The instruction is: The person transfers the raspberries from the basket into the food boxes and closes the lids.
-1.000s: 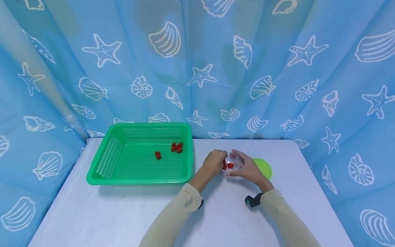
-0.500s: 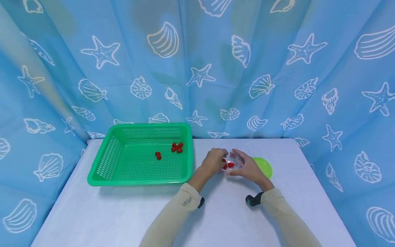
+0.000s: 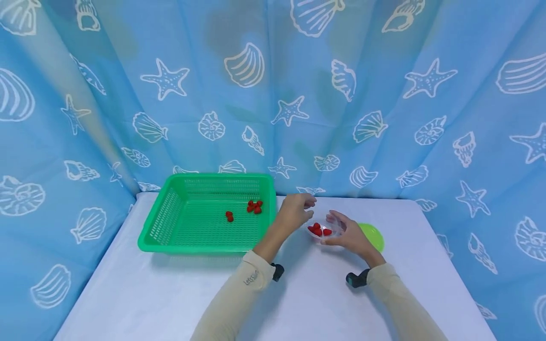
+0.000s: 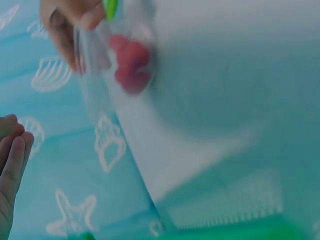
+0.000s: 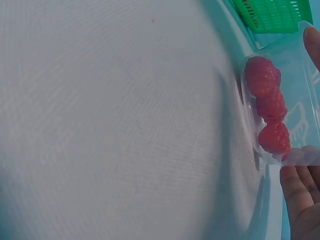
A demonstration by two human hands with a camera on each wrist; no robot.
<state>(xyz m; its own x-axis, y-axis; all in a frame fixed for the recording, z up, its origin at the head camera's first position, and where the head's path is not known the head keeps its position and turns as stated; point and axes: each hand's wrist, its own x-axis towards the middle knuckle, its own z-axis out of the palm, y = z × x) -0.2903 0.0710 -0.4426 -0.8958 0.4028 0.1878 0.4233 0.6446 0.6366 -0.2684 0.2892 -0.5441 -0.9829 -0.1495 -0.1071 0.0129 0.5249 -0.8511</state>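
Note:
A clear plastic cup (image 3: pixel 335 231) with several red raspberries (image 3: pixel 317 230) in its bottom stands on the white table, gripped around its side by my right hand (image 3: pixel 350 237). The right wrist view shows raspberries (image 5: pixel 272 105) through the clear wall, with thumb and fingers on opposite sides of the cup. My left hand (image 3: pixel 293 213) hovers between cup and basket, its fingers loosely bent and holding nothing visible. In the left wrist view its fingers (image 4: pixel 15 155) lie apart from the cup (image 4: pixel 92 75).
At the left stands a green basket (image 3: pixel 204 249) with several raspberries (image 3: pixel 255 207) near its right side and a smaller group (image 3: pixel 229 216) nearer its middle. A light green lid (image 3: pixel 374 236) lies right of the right hand. A blue shell-patterned curtain (image 3: pixel 264 113) hangs behind the table.
My left hand has lifted away from the cup, up and to the left, uncovering more raspberries. My right hand has kept its grip. The head view has shifted slightly.

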